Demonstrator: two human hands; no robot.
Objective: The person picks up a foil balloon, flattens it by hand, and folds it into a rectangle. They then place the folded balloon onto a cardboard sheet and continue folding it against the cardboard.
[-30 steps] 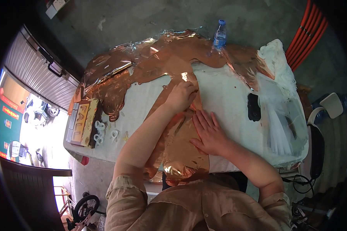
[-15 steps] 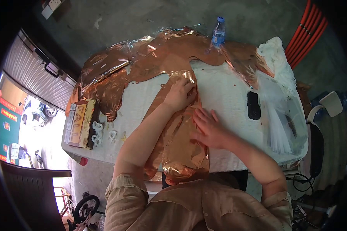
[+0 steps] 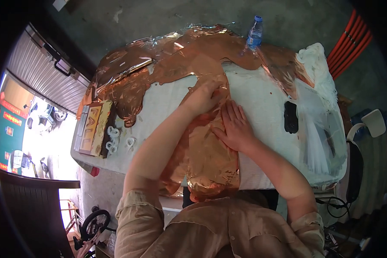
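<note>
A flat, uninflated copper-coloured foil balloon [image 3: 210,150] stretches down the middle of the table to the near edge. My left hand [image 3: 205,96] is closed on its upper part, fingers curled into the foil; the fingertips are partly hidden. Just below and to the right, my right hand [image 3: 236,129] lies flat on the foil near its right edge, fingers stretched out and thumb apart. More copper foil [image 3: 185,56] spreads across the far side of the table and joins the strip under my hands.
On the white-covered table [image 3: 262,167], a box [image 3: 94,129] and several white ribbon rolls [image 3: 112,139] sit at left. To the right are a black phone-like object [image 3: 290,117], clear plastic bags [image 3: 316,137] and white threads [image 3: 316,69]. A water bottle [image 3: 254,34] stands at the back.
My right hand has slid up along the foil's right edge and now lies flatter. My left hand stays curled on the foil. The camera view has shifted slightly.
</note>
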